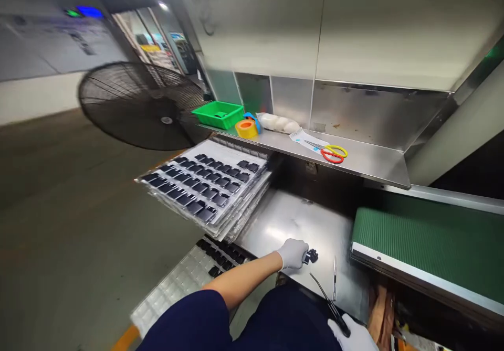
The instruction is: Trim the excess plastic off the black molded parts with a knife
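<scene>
My left hand (292, 253), in a white glove, is closed on a small black plastic part (311, 256) just above the metal worktop (271, 225). Much of that part shows beyond the fingertips. Low on the right, my gloved right hand (354, 334) grips a thin tool with a black handle (337, 319), its slim, slightly bent tip pointing up and left toward the black part. Between the tool and the conveyor lies a slender silver knife-like tool (335, 282) on the worktop.
Left stands a stack of trays (232, 220) with rows of black parts; a lower white tray (173, 293) holds more. The shelf (366, 165) carries a green bin (219, 115), yellow tape (247, 128) and scissors (333, 154). A green conveyor (425, 241) is right, a fan (134, 107) left.
</scene>
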Motion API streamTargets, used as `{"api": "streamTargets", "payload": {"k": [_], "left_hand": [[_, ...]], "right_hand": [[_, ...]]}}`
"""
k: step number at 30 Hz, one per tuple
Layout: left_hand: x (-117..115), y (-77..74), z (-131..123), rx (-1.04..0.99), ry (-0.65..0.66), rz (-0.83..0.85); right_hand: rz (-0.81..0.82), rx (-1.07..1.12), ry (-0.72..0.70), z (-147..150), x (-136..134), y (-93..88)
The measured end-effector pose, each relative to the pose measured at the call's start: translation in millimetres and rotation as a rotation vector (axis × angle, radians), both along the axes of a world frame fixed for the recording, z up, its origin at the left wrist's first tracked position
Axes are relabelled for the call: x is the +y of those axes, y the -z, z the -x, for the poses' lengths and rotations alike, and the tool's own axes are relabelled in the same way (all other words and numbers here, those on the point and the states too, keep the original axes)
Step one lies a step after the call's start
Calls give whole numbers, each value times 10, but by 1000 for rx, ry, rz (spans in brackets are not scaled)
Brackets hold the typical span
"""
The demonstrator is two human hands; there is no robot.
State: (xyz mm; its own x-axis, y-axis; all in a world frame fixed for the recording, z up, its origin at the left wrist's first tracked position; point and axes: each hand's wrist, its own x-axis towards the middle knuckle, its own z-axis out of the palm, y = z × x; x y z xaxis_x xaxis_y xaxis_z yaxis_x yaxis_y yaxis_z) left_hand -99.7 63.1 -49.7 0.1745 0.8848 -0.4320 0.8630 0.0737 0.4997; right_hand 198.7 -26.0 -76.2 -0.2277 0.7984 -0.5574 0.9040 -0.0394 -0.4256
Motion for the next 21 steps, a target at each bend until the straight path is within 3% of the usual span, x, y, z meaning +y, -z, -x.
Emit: {"api": "streamTargets", "payload": {"k": [9,14,21], "left_hand": [[192,359,309,-18,167,81],[146,510,309,-103,157,110],[81,547,271,-222,48,105]], "right_hand": [[19,-227,-76,575,205,-594],[98,-276,-73,660,298,-698],[122,-305,-62,558,375,-798]]}}
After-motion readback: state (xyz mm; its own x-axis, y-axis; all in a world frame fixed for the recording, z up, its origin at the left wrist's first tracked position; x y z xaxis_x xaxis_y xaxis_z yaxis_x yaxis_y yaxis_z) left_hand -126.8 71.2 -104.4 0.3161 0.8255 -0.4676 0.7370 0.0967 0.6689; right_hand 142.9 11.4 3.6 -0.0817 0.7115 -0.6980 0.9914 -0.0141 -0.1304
